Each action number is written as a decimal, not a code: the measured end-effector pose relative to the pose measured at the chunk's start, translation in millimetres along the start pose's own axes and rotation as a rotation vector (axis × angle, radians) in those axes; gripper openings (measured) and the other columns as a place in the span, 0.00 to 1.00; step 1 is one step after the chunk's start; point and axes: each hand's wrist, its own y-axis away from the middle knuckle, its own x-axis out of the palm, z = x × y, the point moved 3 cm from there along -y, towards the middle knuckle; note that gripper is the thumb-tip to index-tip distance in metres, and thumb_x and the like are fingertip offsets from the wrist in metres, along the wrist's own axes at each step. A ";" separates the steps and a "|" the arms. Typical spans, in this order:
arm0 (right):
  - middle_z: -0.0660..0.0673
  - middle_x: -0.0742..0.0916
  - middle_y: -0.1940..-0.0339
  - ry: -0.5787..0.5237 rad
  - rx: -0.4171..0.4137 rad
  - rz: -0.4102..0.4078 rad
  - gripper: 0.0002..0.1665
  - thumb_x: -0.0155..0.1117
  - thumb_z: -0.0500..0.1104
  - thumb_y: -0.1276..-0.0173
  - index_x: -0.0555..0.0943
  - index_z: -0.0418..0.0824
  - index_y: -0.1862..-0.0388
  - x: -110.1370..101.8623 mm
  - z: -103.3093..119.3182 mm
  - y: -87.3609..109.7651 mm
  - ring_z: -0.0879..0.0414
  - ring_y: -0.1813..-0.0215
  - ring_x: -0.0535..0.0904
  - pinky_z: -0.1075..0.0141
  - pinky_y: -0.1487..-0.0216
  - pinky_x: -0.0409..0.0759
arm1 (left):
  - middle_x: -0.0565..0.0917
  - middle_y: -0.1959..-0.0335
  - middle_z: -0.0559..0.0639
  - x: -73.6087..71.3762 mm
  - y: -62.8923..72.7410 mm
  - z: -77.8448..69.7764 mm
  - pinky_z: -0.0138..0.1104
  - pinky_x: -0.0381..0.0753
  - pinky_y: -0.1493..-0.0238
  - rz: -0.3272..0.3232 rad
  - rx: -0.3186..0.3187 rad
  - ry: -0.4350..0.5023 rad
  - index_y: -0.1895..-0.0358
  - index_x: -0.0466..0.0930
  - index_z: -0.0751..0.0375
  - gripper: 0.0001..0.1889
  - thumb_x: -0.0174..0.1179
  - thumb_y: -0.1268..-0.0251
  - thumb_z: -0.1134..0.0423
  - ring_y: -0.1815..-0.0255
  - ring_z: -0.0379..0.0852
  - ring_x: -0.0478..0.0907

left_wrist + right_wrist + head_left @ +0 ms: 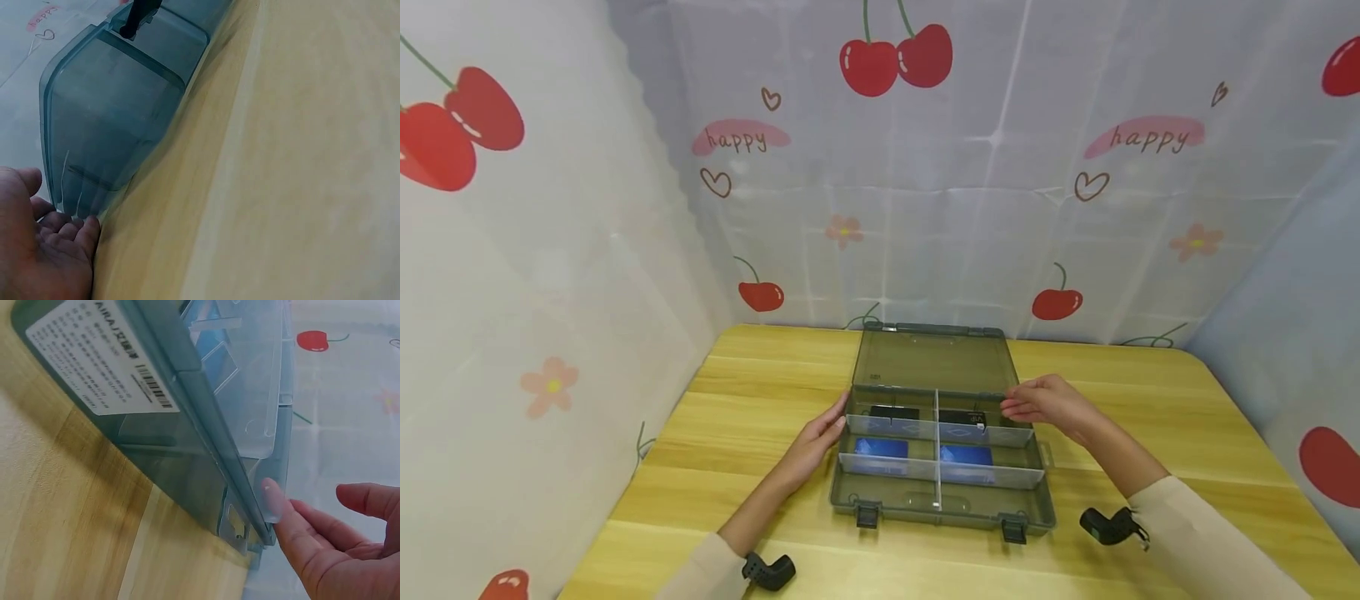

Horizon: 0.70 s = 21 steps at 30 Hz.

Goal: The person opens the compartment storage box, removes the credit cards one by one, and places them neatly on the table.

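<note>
A translucent grey-green plastic organizer box [940, 518] lies with its lid [936, 360] tipped back. Clear dividers split it into several compartments. Two blue cards [881, 455] lie in the middle row, and two black cards [962, 418], one marked VIP, are in the back row. My left hand [814, 442] rests against the box's left side near the back; its fingertips touch the wall in the left wrist view. At the back right, my right hand [1051, 405] has its fingers extended over the rim, thumb apart, and a fingertip shows through the clear plastic in the right wrist view.
The box sits on a yellow wood-grain table [760, 367]. Behind and beside it hang pale curtains [925, 208] with cherry prints. Two dark latches [1013, 528] stick out from the box's front. A white label [100, 359] is on its right side.
</note>
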 end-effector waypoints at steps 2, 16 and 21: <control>0.25 0.83 0.43 -0.012 0.008 0.015 0.28 0.46 0.39 0.17 0.67 0.14 0.34 1.1 -0.5 -3.3 0.38 0.41 0.82 0.50 0.37 0.81 | 0.47 0.17 0.48 0.2 1.1 0.8 0.50 0.59 0.24 0.005 -0.006 -0.006 0.18 0.48 0.55 0.32 0.44 0.16 0.51 0.18 0.53 0.46; 0.24 0.82 0.46 -0.107 0.095 0.080 0.27 0.49 0.38 0.19 0.66 0.13 0.37 9.2 -3.3 -18.1 0.39 0.44 0.84 0.55 0.41 0.84 | 0.47 0.17 0.48 -0.5 -0.7 1.0 0.46 0.55 0.22 0.016 0.011 0.022 0.18 0.48 0.58 0.30 0.45 0.15 0.56 0.18 0.50 0.44; 0.23 0.81 0.44 -0.102 0.129 0.086 0.30 0.50 0.40 0.19 0.64 0.14 0.34 12.1 -3.4 -20.1 0.38 0.43 0.83 0.55 0.42 0.85 | 0.47 0.17 0.49 0.2 -2.1 -0.2 0.45 0.55 0.22 0.020 0.012 0.031 0.18 0.48 0.59 0.31 0.45 0.16 0.57 0.18 0.50 0.44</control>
